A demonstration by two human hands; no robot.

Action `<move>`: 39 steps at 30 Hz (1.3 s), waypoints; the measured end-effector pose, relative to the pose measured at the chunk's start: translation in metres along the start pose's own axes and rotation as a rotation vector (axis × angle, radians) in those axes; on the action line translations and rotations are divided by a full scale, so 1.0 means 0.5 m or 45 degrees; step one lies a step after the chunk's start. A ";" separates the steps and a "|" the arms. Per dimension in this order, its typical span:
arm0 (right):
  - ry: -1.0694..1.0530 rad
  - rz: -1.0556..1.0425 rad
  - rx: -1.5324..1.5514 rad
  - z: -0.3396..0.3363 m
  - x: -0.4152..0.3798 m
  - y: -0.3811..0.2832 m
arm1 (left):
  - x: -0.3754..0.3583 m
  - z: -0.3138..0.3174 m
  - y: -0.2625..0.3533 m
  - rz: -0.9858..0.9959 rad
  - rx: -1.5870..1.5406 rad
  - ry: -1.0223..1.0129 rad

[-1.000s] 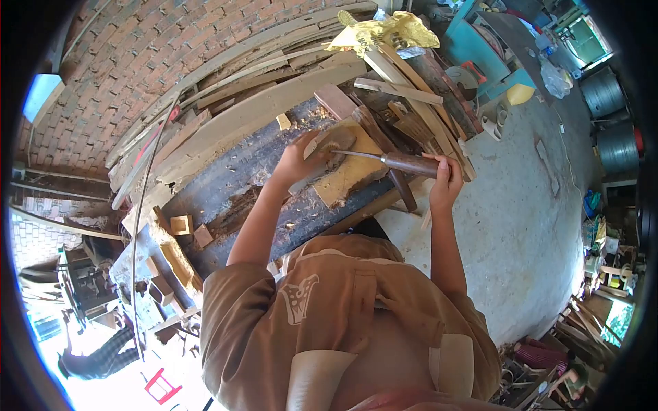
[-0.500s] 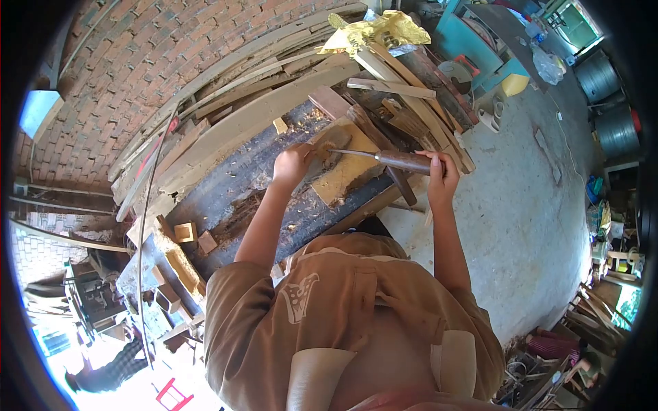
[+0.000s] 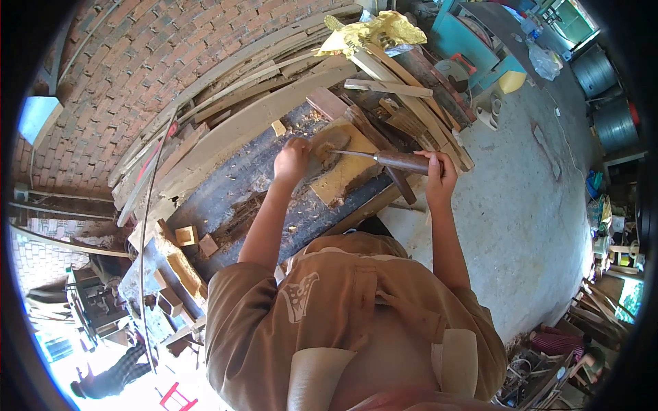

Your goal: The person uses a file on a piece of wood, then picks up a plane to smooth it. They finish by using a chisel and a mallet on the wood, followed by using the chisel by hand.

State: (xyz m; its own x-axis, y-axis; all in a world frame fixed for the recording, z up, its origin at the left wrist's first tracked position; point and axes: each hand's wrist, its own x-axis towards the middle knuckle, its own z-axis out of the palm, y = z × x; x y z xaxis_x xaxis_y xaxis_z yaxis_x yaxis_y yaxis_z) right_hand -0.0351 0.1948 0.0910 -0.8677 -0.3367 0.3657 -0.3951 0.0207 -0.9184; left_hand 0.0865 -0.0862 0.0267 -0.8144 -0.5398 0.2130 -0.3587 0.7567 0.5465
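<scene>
My left hand [image 3: 293, 159] grips a small rounded piece of wood [image 3: 327, 142] and holds it against a pale wooden block [image 3: 349, 175] on the dark workbench [image 3: 240, 181]. My right hand [image 3: 441, 179] is closed around the brown wooden handle of a chisel [image 3: 401, 161]. The thin metal blade points left, and its tip touches the rounded piece beside my left fingers.
Long planks [image 3: 240, 103] are stacked against a brick wall [image 3: 137, 61] behind the bench. Yellow crumpled sheeting [image 3: 373, 31] tops the pile. Small wood blocks [image 3: 185, 236] lie at the bench's left end. Concrete floor [image 3: 521, 205] spreads right; another person [image 3: 110, 377] stands at lower left.
My left hand and the wood piece have shifted slightly left and up on the bench. The chisel stays against the piece, and my right hand has barely moved.
</scene>
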 end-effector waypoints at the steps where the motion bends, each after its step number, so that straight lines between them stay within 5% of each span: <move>1: -0.001 -0.004 0.010 0.001 0.000 -0.002 | 0.002 0.003 -0.007 0.000 -0.002 -0.001; 5: -0.028 -0.020 0.028 0.001 0.003 -0.008 | 0.005 -0.022 -0.037 -0.347 0.093 0.137; 12: 0.016 -0.117 -0.031 0.010 0.016 -0.014 | -0.063 -0.064 -0.014 -0.186 -0.072 -0.214; 14: 0.045 -0.168 -0.059 0.011 0.025 -0.022 | -0.078 -0.086 0.034 -0.295 0.175 -0.308; 21: 0.041 -0.213 0.178 0.005 0.079 -0.078 | -0.113 -0.026 0.046 -0.055 0.252 -0.090; 39: -0.127 -0.340 0.366 0.083 0.137 -0.147 | -0.075 0.017 0.113 0.137 0.113 -0.218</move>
State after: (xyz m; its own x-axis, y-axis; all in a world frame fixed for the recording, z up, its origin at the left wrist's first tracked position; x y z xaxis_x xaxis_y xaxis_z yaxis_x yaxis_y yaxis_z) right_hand -0.0529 0.1310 0.1771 -0.7069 -0.3848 0.5935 -0.4899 -0.3389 -0.8032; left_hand 0.0927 -0.0201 0.0430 -0.9130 -0.3895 0.1216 -0.2981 0.8402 0.4530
